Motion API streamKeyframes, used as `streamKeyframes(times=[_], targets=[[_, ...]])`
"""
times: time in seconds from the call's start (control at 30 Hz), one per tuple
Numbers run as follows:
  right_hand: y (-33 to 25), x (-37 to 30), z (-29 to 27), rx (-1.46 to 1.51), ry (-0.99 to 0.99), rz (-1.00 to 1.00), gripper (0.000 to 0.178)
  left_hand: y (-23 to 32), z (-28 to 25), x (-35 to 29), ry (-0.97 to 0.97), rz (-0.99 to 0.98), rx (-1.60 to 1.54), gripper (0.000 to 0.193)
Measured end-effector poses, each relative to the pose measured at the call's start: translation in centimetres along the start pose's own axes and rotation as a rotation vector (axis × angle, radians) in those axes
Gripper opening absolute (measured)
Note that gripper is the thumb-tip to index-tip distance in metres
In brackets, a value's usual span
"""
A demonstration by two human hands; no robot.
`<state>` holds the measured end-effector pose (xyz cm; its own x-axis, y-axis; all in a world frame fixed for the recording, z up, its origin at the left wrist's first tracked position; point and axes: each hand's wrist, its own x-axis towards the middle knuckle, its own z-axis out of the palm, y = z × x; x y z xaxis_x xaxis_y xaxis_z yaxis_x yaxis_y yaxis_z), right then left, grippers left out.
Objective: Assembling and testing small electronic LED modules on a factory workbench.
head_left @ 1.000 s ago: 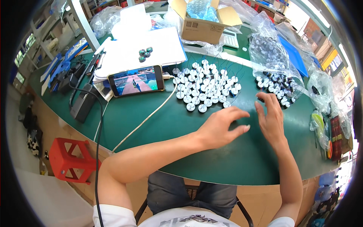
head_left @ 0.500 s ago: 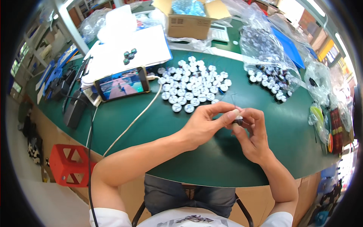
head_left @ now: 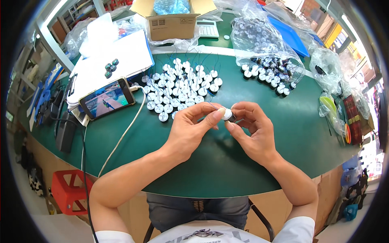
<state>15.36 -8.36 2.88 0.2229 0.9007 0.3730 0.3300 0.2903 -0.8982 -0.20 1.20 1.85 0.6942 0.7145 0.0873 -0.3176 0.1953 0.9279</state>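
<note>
My left hand (head_left: pixel 190 127) and my right hand (head_left: pixel 251 129) meet above the green table (head_left: pixel 308 133), both pinching one small round white-capped part (head_left: pixel 227 114) between fingertips. A thin blue wire trails from it. Just beyond my hands lies a cluster of several similar white round parts with blue wires (head_left: pixel 182 85). Farther right sits a pile of dark-bodied round parts (head_left: pixel 271 75) spilling from a clear plastic bag (head_left: pixel 263 38).
A phone (head_left: pixel 107 98) with a lit screen leans at the left, its white cable (head_left: pixel 121 137) running toward me. Behind it lies a white pad (head_left: pixel 109 60) with three small dark parts. A cardboard box (head_left: pixel 172 18), a calculator, blue trays and more bags line the back and right.
My hands left the table surface on the right, came together in front of me and now hold one small part between them. The view tilted slightly.
</note>
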Motion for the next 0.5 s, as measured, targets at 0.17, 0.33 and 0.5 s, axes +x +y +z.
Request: streamKeyframes(times=[0.17,0.33,0.5], targets=[[-0.08,-0.10,0.08,0.019,0.010,-0.008,0.030,0.72,0.56,-0.23,0.038,0.066,0.064,0.018],[-0.29,0.00,0.11,0.061,-0.024,0.014,0.032,0.54,0.23,-0.32,0.009,0.115,0.081,0.017],[-0.03,-0.30,-0.01,0.053,-0.012,0.009,0.036,0.53,0.56,-0.29,0.052,0.077,0.069,0.023]])
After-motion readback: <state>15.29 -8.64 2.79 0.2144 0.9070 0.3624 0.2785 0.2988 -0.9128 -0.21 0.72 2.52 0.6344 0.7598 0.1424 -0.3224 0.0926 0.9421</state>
